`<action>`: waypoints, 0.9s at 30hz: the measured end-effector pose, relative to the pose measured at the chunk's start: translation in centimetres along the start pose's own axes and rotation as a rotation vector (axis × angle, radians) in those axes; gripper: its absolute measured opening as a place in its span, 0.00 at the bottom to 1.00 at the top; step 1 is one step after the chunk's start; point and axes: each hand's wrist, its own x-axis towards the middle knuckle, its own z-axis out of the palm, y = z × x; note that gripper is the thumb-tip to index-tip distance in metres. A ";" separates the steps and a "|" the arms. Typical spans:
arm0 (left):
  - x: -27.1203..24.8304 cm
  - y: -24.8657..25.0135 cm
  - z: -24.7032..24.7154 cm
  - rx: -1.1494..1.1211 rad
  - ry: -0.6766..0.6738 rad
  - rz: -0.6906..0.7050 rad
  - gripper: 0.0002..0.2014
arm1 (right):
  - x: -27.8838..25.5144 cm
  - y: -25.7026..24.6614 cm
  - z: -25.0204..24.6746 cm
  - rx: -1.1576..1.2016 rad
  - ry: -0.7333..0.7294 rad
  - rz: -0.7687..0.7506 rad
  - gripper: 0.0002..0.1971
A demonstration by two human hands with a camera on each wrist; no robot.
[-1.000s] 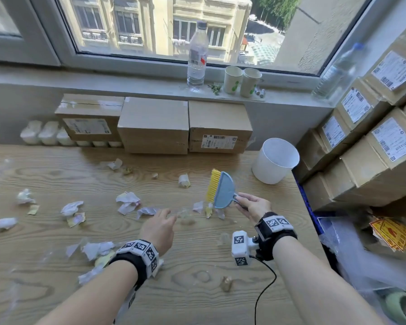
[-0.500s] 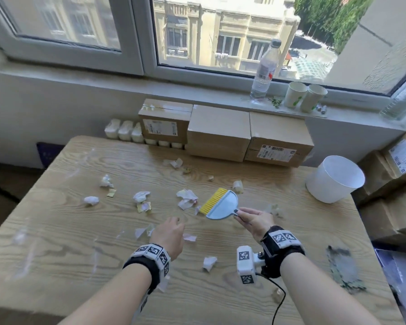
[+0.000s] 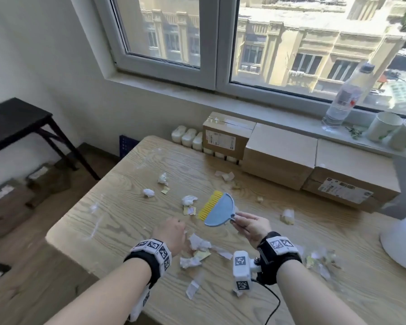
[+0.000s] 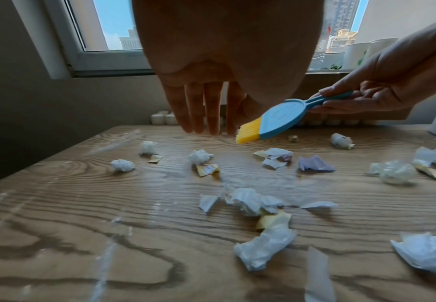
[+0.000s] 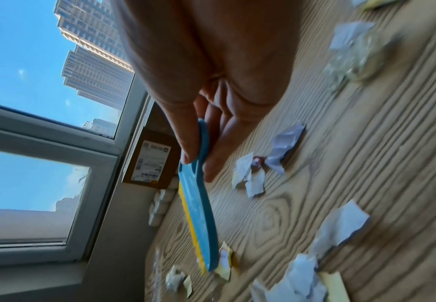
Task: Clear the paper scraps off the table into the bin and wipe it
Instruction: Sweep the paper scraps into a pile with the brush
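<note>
Scraps [image 3: 198, 246] of crumpled paper are scattered over the wooden counter [image 3: 117, 221] in the head view, most in a cluster between the two wrists. A blue brush [image 3: 217, 211] with yellow bristles is held above them by its handle, pinched in the right hand [image 3: 250, 225]. The left hand [image 3: 171, 233] is kept palm-down just above the counter, beside the cluster. Part of a white bin [image 3: 402, 242] is seen at the right edge, well apart from the scraps. Boxes [image 3: 279, 156] are lined up along the wall.

From the left wrist, the left fingers [image 4: 198, 110] are seen straight and together, nothing held, near the bristles.

From the right wrist, the handle is seen gripped between the thumb and the fingers [image 5: 215, 161], with the brush tilted down toward the scraps.
</note>
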 end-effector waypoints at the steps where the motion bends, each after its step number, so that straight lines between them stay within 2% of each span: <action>1: 0.1 -0.7 -0.2 0.005 0.008 -0.008 0.13 | 0.2 0.1 0.7 -0.009 -0.008 0.011 0.11; 6: 1.6 -4.9 -0.9 0.013 0.002 -0.033 0.14 | 1.7 0.9 4.8 -0.038 -0.003 0.009 0.04; 13: 5.4 -12.8 -1.3 -0.016 0.020 0.044 0.13 | 5.0 3.3 13.3 -0.054 0.074 -0.012 0.03; 17: 7.2 -17.5 -0.3 -0.086 0.118 0.157 0.07 | 7.4 5.5 18.9 -0.091 0.084 0.015 0.10; 19: 8.1 -19.7 0.6 -0.055 0.150 0.189 0.14 | 8.7 6.7 21.5 -0.100 0.098 0.029 0.12; 23: 8.8 -23.1 1.5 -0.069 0.140 0.221 0.16 | 11.1 8.4 25.6 -0.142 0.119 0.062 0.09; 25: 8.8 -24.6 2.3 -0.087 0.127 0.198 0.15 | 12.3 9.0 27.1 -0.192 0.113 0.078 0.13; 27: 8.8 -25.9 2.9 -0.165 0.055 0.170 0.10 | 13.1 9.5 28.2 -0.215 0.119 0.078 0.16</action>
